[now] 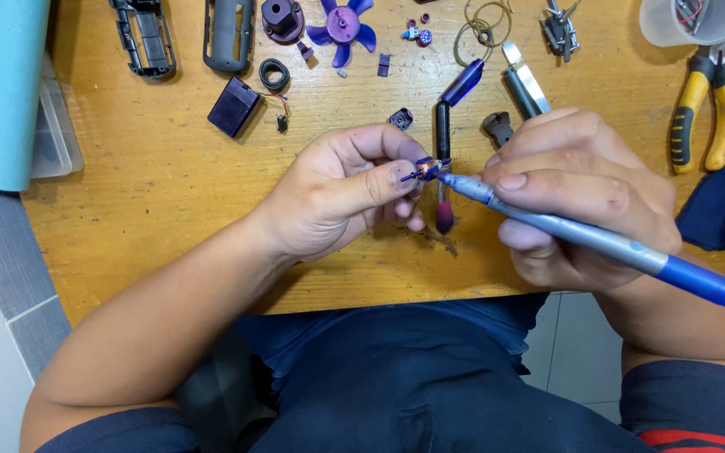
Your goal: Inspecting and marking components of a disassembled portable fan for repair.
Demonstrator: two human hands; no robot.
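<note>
No packages, labels, signs or screens can be identified in this view. Items on the wooden work surface show no readable panel or display, and no wrapped or boxed goods appear.

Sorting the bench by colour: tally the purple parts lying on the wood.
Fan blade: 1
Round motor housing: 1
Battery block: 1
Small loose bits, such as: about 4
Total: about 7
</note>
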